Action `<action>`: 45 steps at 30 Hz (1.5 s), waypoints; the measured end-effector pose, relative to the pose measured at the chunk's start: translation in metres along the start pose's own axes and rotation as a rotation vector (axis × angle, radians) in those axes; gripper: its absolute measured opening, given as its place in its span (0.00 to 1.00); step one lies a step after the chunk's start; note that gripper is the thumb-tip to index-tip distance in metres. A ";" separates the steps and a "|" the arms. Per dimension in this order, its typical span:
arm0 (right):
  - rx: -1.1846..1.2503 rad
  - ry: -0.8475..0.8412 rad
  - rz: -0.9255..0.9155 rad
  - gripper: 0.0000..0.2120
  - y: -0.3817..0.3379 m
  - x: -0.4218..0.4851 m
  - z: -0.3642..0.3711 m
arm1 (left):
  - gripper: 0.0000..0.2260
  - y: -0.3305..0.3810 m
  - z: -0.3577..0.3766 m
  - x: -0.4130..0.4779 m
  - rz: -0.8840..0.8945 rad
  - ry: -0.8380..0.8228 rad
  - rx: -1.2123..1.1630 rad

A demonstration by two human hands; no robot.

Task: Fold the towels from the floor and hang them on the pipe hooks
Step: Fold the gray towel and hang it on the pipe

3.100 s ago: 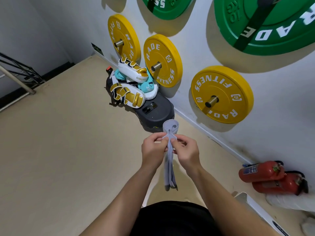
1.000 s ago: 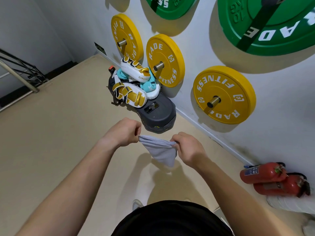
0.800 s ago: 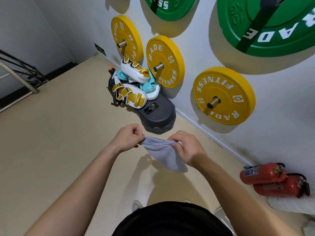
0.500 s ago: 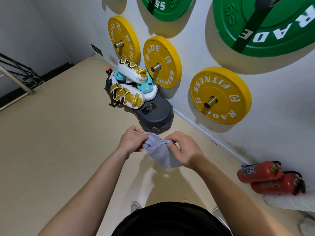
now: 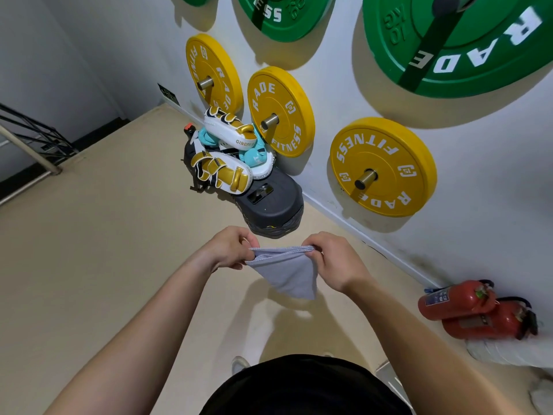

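Now the grey towel [image 5: 287, 274], bunched a moment ago, is stretched flat in the air just in front of the black base [image 5: 269, 205], its top edge pinched by the left hand [image 5: 230, 248] and right hand [image 5: 332, 259], so folding is judged nearly done, hanging pending.

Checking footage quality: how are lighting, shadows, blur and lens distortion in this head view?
Head view: bright, even light; towel, left hand and right hand sharp, no motion blur; the towel's soft shadow falls on the floor; yellow plates shadow the wall; wide-angle lens stretches the green plate at the top-right edge.
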State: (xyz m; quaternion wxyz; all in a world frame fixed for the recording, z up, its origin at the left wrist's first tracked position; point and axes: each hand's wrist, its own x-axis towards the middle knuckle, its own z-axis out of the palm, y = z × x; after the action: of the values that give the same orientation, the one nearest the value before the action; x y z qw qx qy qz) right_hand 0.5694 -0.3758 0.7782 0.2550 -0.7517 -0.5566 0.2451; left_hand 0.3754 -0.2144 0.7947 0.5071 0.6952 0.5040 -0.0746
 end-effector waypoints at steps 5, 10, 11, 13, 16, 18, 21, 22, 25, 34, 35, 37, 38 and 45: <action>0.032 0.082 0.132 0.08 0.023 -0.008 -0.009 | 0.11 0.025 0.021 -0.003 0.116 -0.116 0.150; 0.172 0.168 0.149 0.08 0.053 -0.027 -0.031 | 0.08 0.059 0.049 -0.002 0.262 -0.087 0.094; 0.210 0.180 0.144 0.07 0.061 -0.032 -0.038 | 0.07 0.066 0.055 -0.001 0.261 -0.083 0.066; 0.280 0.206 0.184 0.07 0.078 -0.043 -0.054 | 0.08 0.080 0.070 0.002 0.252 -0.123 -0.006; 0.328 0.262 0.232 0.07 0.102 -0.058 -0.076 | 0.12 0.104 0.094 0.007 0.357 -0.129 0.139; 0.331 0.322 0.253 0.06 0.117 -0.069 -0.094 | 0.10 0.126 0.117 0.011 0.469 -0.052 0.222; 0.348 0.415 0.309 0.06 0.138 -0.091 -0.124 | 0.03 0.161 0.154 0.015 0.576 0.042 0.139; 0.366 0.437 0.337 0.06 0.143 -0.100 -0.134 | 0.01 0.172 0.165 0.016 0.594 0.026 0.080; 0.428 0.471 0.418 0.09 0.146 -0.128 -0.169 | 0.02 0.204 0.197 0.012 0.676 -0.079 -0.022; -0.020 0.307 0.445 0.14 0.106 -0.171 -0.242 | 0.03 0.279 0.253 -0.017 0.924 -0.307 -0.080; -0.075 0.340 0.442 0.12 0.103 -0.170 -0.245 | 0.02 0.281 0.255 -0.021 0.918 -0.290 -0.138; -0.073 0.421 0.419 0.08 0.093 -0.172 -0.253 | 0.06 0.279 0.256 -0.026 0.851 -0.311 -0.277; -0.053 0.447 0.396 0.07 0.087 -0.172 -0.257 | 0.09 0.275 0.255 -0.026 0.811 -0.347 -0.300; -0.109 0.605 0.424 0.07 0.043 -0.190 -0.296 | 0.09 0.223 0.263 -0.002 0.742 -0.628 -0.067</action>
State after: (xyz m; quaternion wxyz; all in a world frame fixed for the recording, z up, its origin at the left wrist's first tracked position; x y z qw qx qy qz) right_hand 0.7438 -0.6023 0.9876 0.3113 -0.9011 -0.3003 0.0292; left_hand 0.6545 -0.4157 0.8115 0.6492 0.7551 0.0469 -0.0787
